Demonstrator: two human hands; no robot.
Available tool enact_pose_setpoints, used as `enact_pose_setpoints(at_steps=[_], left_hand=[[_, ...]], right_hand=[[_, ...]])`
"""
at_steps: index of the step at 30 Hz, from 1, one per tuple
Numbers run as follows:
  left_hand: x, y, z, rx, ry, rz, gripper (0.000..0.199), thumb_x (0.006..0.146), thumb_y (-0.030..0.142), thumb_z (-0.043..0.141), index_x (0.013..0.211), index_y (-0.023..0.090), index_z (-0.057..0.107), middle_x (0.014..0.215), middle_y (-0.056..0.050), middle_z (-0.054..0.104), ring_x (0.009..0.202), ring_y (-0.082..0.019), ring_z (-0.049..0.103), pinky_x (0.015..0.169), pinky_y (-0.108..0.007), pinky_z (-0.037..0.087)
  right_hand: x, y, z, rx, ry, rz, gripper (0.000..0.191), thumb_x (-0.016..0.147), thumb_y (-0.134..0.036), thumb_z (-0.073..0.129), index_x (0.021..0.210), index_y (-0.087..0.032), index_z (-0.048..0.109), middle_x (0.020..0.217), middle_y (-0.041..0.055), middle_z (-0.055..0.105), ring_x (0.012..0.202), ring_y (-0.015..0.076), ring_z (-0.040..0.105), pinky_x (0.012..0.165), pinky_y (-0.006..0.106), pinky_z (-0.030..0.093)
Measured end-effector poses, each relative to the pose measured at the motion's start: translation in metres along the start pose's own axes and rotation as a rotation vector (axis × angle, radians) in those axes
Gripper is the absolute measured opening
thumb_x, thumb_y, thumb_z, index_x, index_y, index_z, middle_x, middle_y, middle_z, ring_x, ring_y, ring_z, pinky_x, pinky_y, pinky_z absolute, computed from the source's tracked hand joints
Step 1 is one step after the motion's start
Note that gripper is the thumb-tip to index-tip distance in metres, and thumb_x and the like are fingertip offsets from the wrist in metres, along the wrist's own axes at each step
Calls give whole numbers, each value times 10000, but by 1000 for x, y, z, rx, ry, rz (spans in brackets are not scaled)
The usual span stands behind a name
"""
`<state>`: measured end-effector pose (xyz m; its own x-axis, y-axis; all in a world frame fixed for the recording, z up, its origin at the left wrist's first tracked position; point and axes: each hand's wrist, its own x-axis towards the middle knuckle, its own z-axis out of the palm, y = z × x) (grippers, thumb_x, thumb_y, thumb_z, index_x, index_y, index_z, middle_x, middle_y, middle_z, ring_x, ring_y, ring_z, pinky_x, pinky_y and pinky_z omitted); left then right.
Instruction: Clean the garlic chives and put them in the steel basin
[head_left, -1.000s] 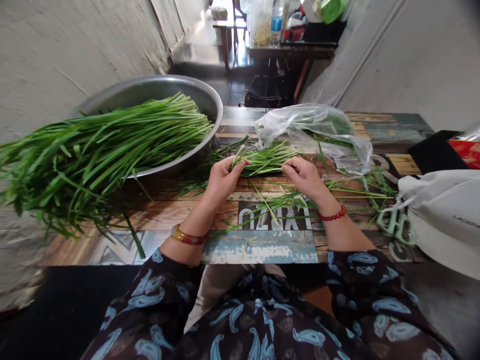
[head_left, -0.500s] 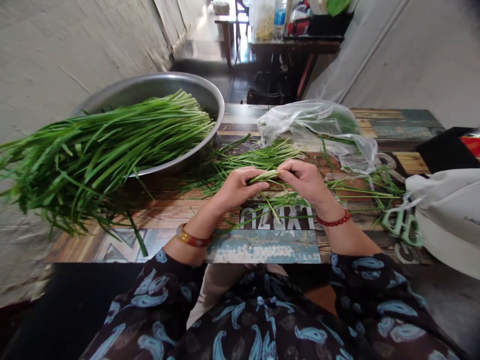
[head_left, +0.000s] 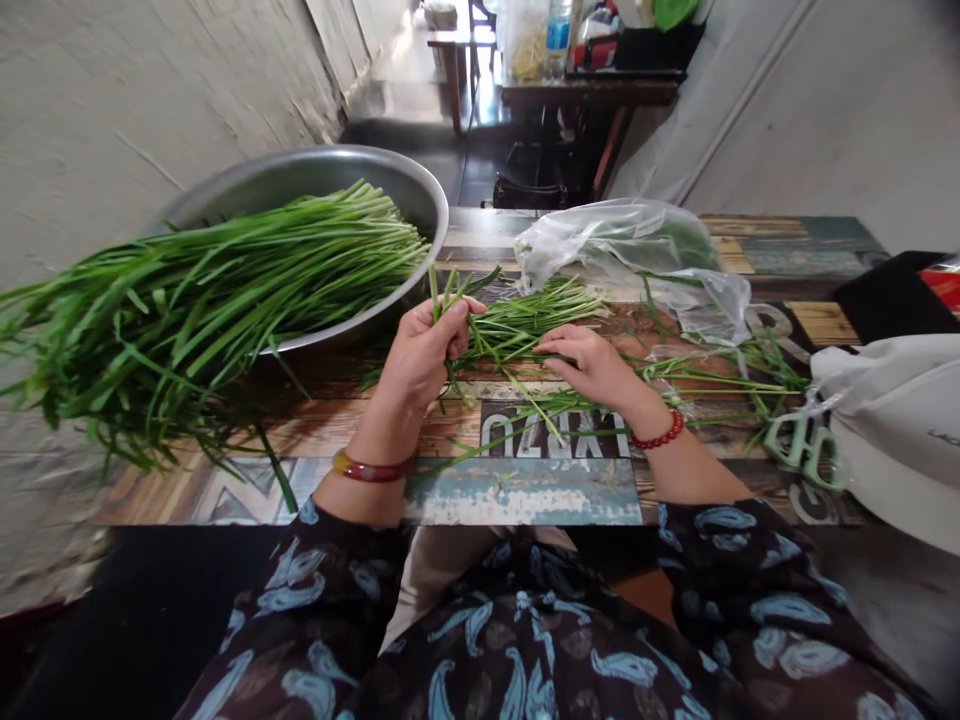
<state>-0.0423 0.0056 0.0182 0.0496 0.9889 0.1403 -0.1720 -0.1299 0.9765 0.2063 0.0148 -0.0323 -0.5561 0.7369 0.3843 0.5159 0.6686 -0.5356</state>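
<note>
My left hand [head_left: 426, 350] is closed around a few garlic chives [head_left: 441, 290], their pale ends pointing up beside the basin's rim. My right hand [head_left: 589, 365] hovers just above the table, fingers loosely apart, with nothing visible in it. Between and behind the hands lies a small pile of chives [head_left: 536, 310]. Loose stalks [head_left: 544, 405] are scattered in front of the right hand. To the left, a large metal basin [head_left: 416, 185] holds a thick bundle of chives [head_left: 247, 270], whose leaves hang over the side.
A clear plastic bag [head_left: 630, 240] with greens lies behind the pile. At the right are green-handled scissors [head_left: 806, 450], a white cap [head_left: 900, 430] and a black box [head_left: 892, 300]. More stalks [head_left: 765, 385] lie near the scissors. Another table [head_left: 592, 92] stands farther back.
My hands have drawn apart. The left one has moved left and turned upward with the chives; the right has let go of their pale ends and opened.
</note>
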Motion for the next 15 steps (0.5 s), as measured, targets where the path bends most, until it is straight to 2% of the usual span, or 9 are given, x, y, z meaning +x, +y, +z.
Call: enact_pose_setpoints(at_steps=[3,5,8,10,13,15], left_hand=[[2,4,-4,32,41,22,384,797,572,728,805,191,681,538,56,384,445,-67,335,428,-225,285],[2,5,-6,82,80,51,386,819,582,699,804,197,669,575,37,445,476,-77,392,451,-228,343],[2,5,-7,163,119,129,373,851,576,665,805,205,650,710,-5,577,602,-99,519,555,-232,451],[1,6,-7,189,112,182,362,877,569,640,820,212,636,774,-18,612,668,-111,565,613,-239,487],[-1,8,-6,223,121,208,347,932,563,570,861,227,620,668,7,535,574,-110,505,555,-245,453],[-2,9,-5,300,153,204,342,950,554,544,868,232,622,588,29,447,520,-113,430,514,-247,398]], right_hand=[[-1,7,2,-72,1,-21,243,937,-192,558,1099,-207,738,1130,117,708,1048,264,650,953,466,521],[-1,10,2,-102,9,-26,253,926,-159,552,1090,-203,740,1121,120,707,1041,269,645,947,472,519],[-2,11,2,-130,22,-15,258,917,-137,550,1073,-199,745,1106,117,708,1034,267,642,940,460,522],[-2,10,2,-130,25,-7,254,917,-142,549,1063,-204,748,1104,113,711,1031,263,645,938,454,525],[-1,6,-1,-47,58,9,241,932,-175,539,1024,-206,759,1081,106,731,1016,249,669,927,431,538],[0,5,-7,29,149,72,232,934,-202,544,984,-218,769,1035,85,753,987,231,690,903,401,551]])
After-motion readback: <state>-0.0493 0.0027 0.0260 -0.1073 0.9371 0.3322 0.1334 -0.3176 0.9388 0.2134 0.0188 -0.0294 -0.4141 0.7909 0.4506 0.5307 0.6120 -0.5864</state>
